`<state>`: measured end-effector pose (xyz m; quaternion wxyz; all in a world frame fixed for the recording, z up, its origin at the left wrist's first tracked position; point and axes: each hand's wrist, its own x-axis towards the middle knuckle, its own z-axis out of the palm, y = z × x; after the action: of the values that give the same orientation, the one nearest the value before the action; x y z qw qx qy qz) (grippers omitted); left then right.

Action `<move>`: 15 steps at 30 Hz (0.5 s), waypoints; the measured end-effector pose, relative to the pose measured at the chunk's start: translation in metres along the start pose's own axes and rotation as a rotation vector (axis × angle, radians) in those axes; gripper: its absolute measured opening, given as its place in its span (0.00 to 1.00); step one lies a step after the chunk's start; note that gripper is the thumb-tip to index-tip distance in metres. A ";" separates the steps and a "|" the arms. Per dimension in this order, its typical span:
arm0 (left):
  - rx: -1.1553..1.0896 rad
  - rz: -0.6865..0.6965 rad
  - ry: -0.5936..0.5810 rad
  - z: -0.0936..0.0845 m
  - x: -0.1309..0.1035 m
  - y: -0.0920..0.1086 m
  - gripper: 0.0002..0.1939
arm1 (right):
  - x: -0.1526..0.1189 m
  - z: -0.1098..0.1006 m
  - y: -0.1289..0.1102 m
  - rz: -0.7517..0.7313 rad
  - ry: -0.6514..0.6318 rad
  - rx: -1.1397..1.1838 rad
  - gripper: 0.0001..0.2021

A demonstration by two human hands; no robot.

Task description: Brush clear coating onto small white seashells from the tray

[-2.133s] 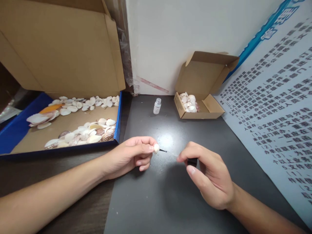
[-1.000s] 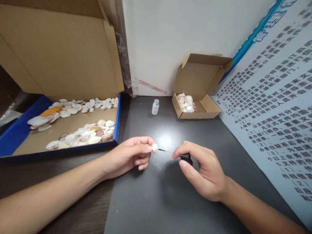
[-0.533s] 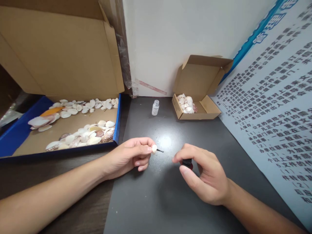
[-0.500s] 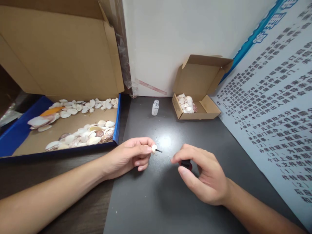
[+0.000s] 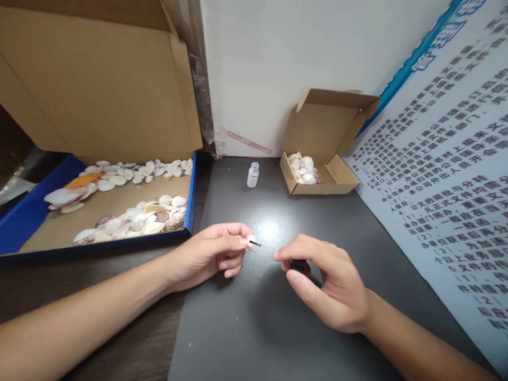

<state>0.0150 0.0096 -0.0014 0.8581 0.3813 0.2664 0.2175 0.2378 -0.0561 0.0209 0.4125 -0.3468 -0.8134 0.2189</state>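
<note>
My left hand point(image 5: 222, 248) pinches a small white shell point(image 5: 250, 245) between thumb and forefinger, its other fingers curled below. A thin dark brush tip point(image 5: 256, 243) lies across the shell, seemingly touching it. Curled round a black brush cap point(image 5: 298, 265), my right hand point(image 5: 329, 280) is just to the right. A reddish patch shows beside the cap; I cannot make out what it is. The stem between cap and tip barely shows. Beyond the hands stands a small uncapped glass bottle point(image 5: 252, 175), upright, with whitish contents.
On the left, an open blue box point(image 5: 193, 185) holds several rows of shells point(image 5: 135, 219). A smaller open cardboard box point(image 5: 317, 188) with white shells point(image 5: 304, 169) stands at the back right. A printed sheet point(image 5: 436, 201) borders the dark mat point(image 5: 222, 338) on the right.
My right hand has moved slightly left, carrying the dark brush tip further over the shell. My left hand stays about where it was.
</note>
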 end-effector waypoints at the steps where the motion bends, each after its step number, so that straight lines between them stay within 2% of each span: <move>1: -0.004 -0.002 0.002 0.000 0.000 0.000 0.06 | 0.000 0.000 0.000 -0.006 0.002 0.007 0.12; 9: 0.004 -0.002 0.006 0.000 0.000 0.000 0.05 | 0.003 -0.001 -0.002 0.073 0.053 -0.079 0.08; 12: -0.001 0.004 0.002 0.000 0.000 0.000 0.05 | 0.002 0.000 -0.002 0.027 0.027 -0.051 0.09; 15: 0.000 0.004 -0.003 0.000 0.000 0.000 0.05 | 0.001 0.000 0.000 0.080 -0.005 -0.098 0.08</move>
<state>0.0145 0.0095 -0.0014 0.8580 0.3822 0.2645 0.2186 0.2371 -0.0552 0.0219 0.3838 -0.3983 -0.8098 0.1957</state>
